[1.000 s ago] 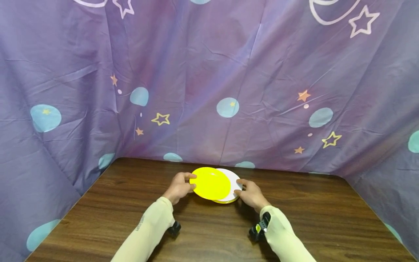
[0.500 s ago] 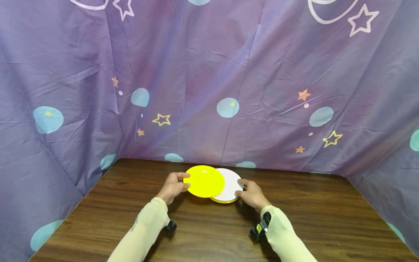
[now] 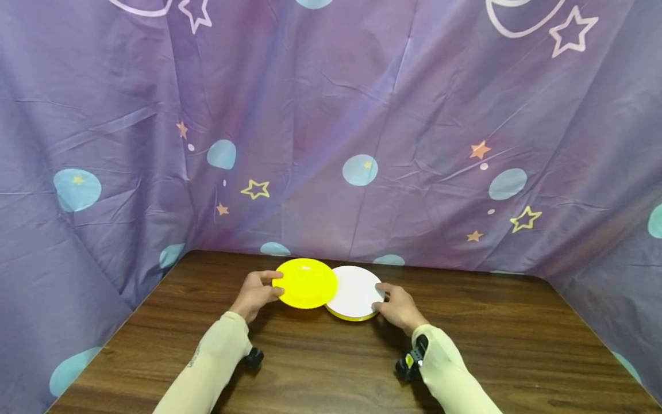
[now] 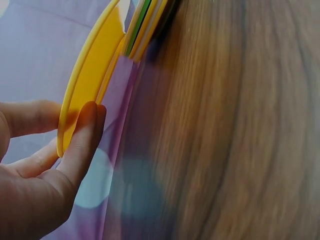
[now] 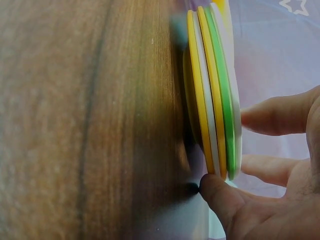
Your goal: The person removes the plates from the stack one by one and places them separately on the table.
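Observation:
A yellow plate (image 3: 304,283) is pinched at its left rim by my left hand (image 3: 257,293), fingers on top and thumb below, as the left wrist view shows with the plate (image 4: 90,75) raised off the table. Its right edge overlaps a stack of plates topped by a white plate (image 3: 357,292). My right hand (image 3: 398,306) grips the right rim of that stack. In the right wrist view, yellow, white and green plate (image 5: 225,105) rims lie one on another, with the right thumb (image 5: 215,195) at the lower edge.
The plates are near the back of a brown wooden table (image 3: 320,368). A purple curtain (image 3: 310,115) with stars and blue dots hangs behind and at both sides. Dark wrist cameras (image 3: 253,359) are strapped under the sleeves.
My left hand has drawn the yellow plate leftward off the stack, uncovering most of the white plate. My right hand has stayed on the stack's right rim.

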The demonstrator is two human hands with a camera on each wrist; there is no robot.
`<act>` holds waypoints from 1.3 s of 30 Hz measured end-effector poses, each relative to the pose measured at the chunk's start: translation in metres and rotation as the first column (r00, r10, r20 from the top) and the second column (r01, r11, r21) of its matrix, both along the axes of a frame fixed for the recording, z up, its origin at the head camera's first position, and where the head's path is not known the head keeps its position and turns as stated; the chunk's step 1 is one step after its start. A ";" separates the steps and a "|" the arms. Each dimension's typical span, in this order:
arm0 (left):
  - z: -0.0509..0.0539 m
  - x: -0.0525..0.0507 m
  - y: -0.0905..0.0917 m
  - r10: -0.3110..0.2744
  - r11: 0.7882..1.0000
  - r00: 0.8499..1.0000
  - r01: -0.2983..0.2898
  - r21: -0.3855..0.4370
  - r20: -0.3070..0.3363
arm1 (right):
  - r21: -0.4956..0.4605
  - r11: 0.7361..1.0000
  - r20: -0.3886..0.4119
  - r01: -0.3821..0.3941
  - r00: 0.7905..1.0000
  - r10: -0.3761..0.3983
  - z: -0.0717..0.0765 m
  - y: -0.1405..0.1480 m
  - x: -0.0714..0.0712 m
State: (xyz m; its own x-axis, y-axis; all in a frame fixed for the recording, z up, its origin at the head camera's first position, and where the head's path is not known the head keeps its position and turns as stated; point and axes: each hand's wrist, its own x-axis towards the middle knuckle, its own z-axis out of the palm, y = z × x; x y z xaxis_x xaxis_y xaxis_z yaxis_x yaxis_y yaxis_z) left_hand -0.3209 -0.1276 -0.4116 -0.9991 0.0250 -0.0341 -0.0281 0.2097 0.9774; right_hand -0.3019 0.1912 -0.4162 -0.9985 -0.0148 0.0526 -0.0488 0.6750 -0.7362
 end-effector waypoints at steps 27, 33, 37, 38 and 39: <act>-0.001 0.007 -0.074 0.096 0.994 0.992 -0.090 -0.066 0.084 | 0.045 0.999 -0.018 -0.028 0.999 0.029 0.002 0.001 0.001; -0.005 0.010 -0.090 0.096 0.991 0.991 -0.086 -0.103 0.089 | 0.036 0.999 -0.023 -0.034 0.999 0.034 0.000 0.001 0.001; -0.005 0.013 -0.096 0.100 0.990 0.992 -0.091 -0.103 0.078 | 0.030 0.999 -0.028 -0.031 0.999 0.031 -0.001 0.002 0.001; -0.005 0.013 -0.098 0.103 0.990 0.992 -0.095 -0.105 0.075 | 0.029 0.999 -0.031 -0.030 0.999 0.031 -0.001 0.002 0.001; -0.004 0.012 -0.099 0.106 0.989 0.992 -0.098 -0.109 0.071 | 0.026 0.999 -0.033 -0.028 0.999 0.029 -0.001 0.002 0.001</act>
